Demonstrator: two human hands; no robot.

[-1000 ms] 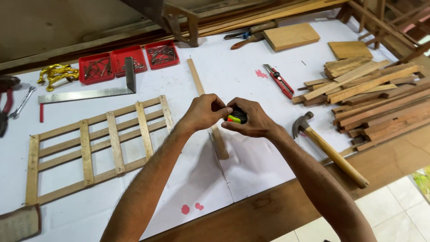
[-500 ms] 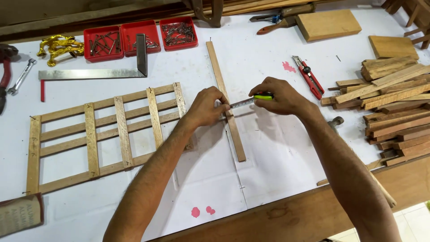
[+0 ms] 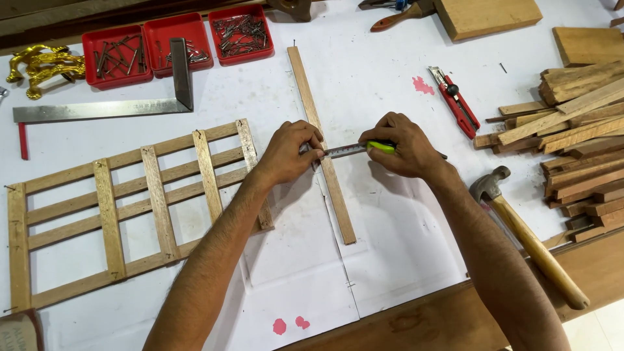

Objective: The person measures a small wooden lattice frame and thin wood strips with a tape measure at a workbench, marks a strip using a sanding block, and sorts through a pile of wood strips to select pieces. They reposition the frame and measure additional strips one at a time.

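- left hand (image 3: pixel 286 153) pinches end of tape blade against wooden strip (image 3: pixel 323 146), fingers closed on it
- right hand (image 3: pixel 402 144) closed around tape measure (image 3: pixel 380 147) with green-yellow case, just right of strip
- metal blade runs across the strip between both hands, hands near each other but apart
- strip lies lengthwise on white table sheet (image 3: pixel 390 247), centre of the table
- slatted wooden frame (image 3: pixel 130 208) lies flat left of strip, left forearm over its right end
- steel square (image 3: pixel 104 107) above frame; 3 red trays (image 3: pixel 175 40) of nails behind it
- hammer (image 3: pixel 526 237) at right edge, red utility knife (image 3: pixel 455 104) above, stack of wood offcuts (image 3: pixel 578 136) far right
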